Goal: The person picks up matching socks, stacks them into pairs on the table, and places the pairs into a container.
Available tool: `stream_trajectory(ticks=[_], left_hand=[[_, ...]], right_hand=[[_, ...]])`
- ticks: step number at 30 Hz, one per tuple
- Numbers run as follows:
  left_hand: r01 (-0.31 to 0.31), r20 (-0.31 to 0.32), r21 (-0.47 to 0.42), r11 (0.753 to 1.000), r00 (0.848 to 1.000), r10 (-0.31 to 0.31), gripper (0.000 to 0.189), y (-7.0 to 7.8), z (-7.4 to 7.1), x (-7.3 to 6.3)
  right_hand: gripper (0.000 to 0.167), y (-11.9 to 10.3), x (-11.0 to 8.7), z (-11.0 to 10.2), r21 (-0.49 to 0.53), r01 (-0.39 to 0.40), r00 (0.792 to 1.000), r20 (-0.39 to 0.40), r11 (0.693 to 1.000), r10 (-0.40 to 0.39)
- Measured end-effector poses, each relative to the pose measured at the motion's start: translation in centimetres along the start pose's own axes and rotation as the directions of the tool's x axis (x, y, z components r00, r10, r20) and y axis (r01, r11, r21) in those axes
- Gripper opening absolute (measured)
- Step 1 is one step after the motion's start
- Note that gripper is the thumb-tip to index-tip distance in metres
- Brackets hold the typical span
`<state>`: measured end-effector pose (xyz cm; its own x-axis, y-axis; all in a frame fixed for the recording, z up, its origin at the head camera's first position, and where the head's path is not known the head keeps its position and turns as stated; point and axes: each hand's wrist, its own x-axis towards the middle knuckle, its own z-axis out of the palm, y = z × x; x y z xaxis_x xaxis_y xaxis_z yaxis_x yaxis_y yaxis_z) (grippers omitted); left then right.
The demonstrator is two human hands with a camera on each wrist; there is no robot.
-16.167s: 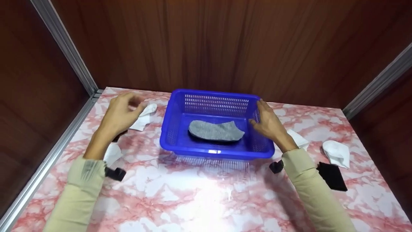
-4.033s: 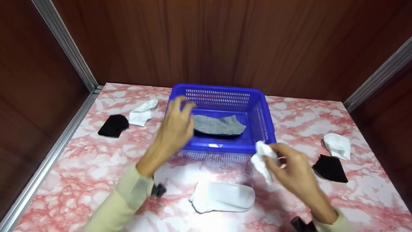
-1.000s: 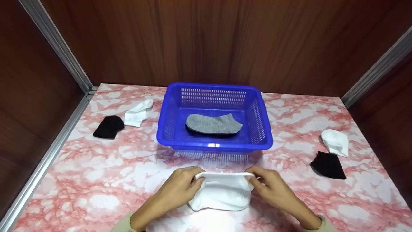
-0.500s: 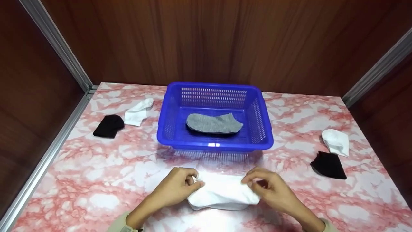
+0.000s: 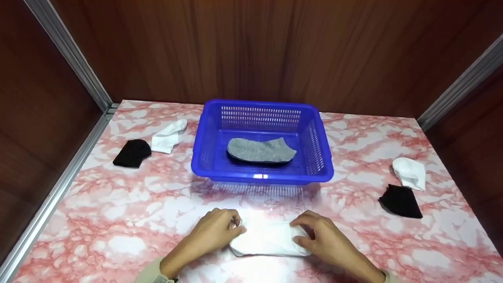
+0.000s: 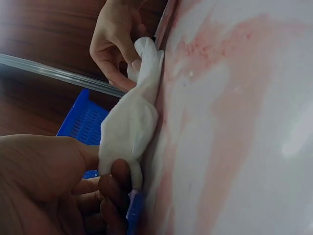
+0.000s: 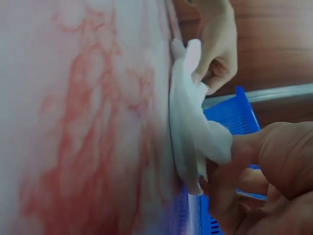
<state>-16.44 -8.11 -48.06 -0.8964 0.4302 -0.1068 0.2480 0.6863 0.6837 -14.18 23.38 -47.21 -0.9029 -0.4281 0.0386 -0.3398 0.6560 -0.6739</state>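
Observation:
In the head view a white sock (image 5: 267,236) lies flat at the front middle of the table, on top of another white sock whose lower edge just shows. My left hand (image 5: 216,230) pinches its left end between thumb and fingers. At the other end my right hand (image 5: 326,237) holds the sock with thumb and forefinger. The left wrist view has the white cloth (image 6: 129,125) bunched between both hands, with the left hand (image 6: 54,181) nearest. In the right wrist view a fold of the sock (image 7: 188,112) stands up at the right hand (image 7: 274,181).
Behind the hands stands a blue basket (image 5: 261,177) with a grey sock (image 5: 261,150) on something dark. A black sock (image 5: 133,153) and white sock (image 5: 169,136) lie left; another white sock (image 5: 409,173) and black sock (image 5: 401,201) lie right. Wooden panels enclose the table.
The white sock, held up by its edge a second ago, has come down flat over the other. Earlier both white socks were picked from the sides and brought to the front.

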Motion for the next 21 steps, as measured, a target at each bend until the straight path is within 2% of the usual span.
stream_trajectory(ticks=[3, 6, 11, 15, 17, 21], left_hand=[[0.003, -0.008, 0.011, 1.0, 1.0, -0.003, 0.025, -0.05, 0.0, 0.03], [0.011, -0.005, 0.019, 1.0, 1.0, -0.01, 0.025, -0.03, -0.08, -0.04], [0.039, -0.004, 0.05, 0.998, 0.999, -0.039, 0.042, 0.16, -0.33, -0.24], [0.065, -0.04, 0.095, 0.993, 0.997, -0.061, 0.057, 0.5, -0.3, -0.49], [0.061, -0.047, 0.123, 0.991, 0.997, -0.056, 0.054, 0.67, -0.21, -0.69], [0.03, -0.044, 0.143, 0.989, 0.999, -0.024, 0.034, 0.81, -0.08, -0.84]], right_hand=[[0.033, -0.06, 0.0, -0.04, -0.061, -0.027, 1.0, 0.009, 0.998, 0.028], [0.036, -0.09, -0.01, -0.23, -0.068, -0.059, 0.997, 0.034, 0.996, 0.062], [0.036, -0.26, -0.14, -0.64, -0.049, -0.064, 0.994, 0.084, 0.997, 0.068], [0.039, -0.54, -0.35, -0.62, -0.071, -0.064, 0.993, 0.098, 0.995, 0.07], [0.042, -0.67, -0.49, -0.42, -0.098, -0.079, 0.991, 0.099, 0.992, 0.088], [0.042, -0.78, -0.6, 0.01, -0.103, -0.111, 0.986, 0.111, 0.988, 0.122]])
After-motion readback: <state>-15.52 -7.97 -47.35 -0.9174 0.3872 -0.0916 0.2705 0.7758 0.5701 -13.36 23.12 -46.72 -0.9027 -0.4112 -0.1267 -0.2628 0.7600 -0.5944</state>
